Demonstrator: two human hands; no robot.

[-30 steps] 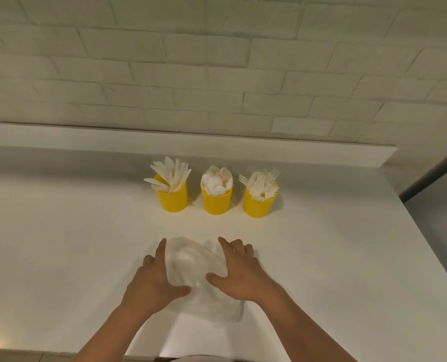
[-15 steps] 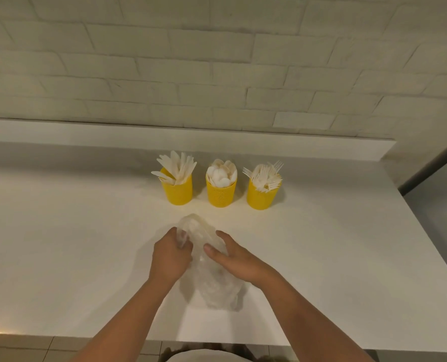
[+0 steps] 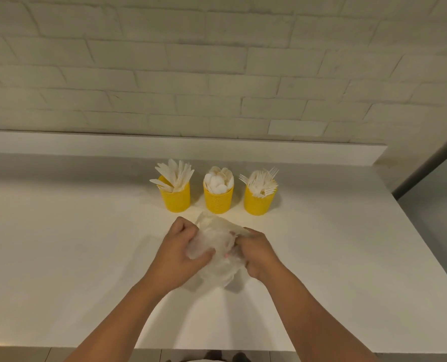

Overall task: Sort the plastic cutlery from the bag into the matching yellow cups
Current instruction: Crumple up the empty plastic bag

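A crumpled clear plastic bag lies on the white counter between my hands. My left hand grips its left side with curled fingers and thumb. My right hand grips its right side. Behind the bag stand three yellow cups in a row: the left cup holds white knives, the middle cup holds white spoons, the right cup holds white forks. No cutlery shows inside the bag.
A white brick wall with a low ledge runs behind the cups. The counter's right edge drops off to a grey floor. The front edge lies just below my forearms.
Both hands went from lying flat on the bag to bunching it up between them. The bag is now more crumpled and sits closer to the cups.
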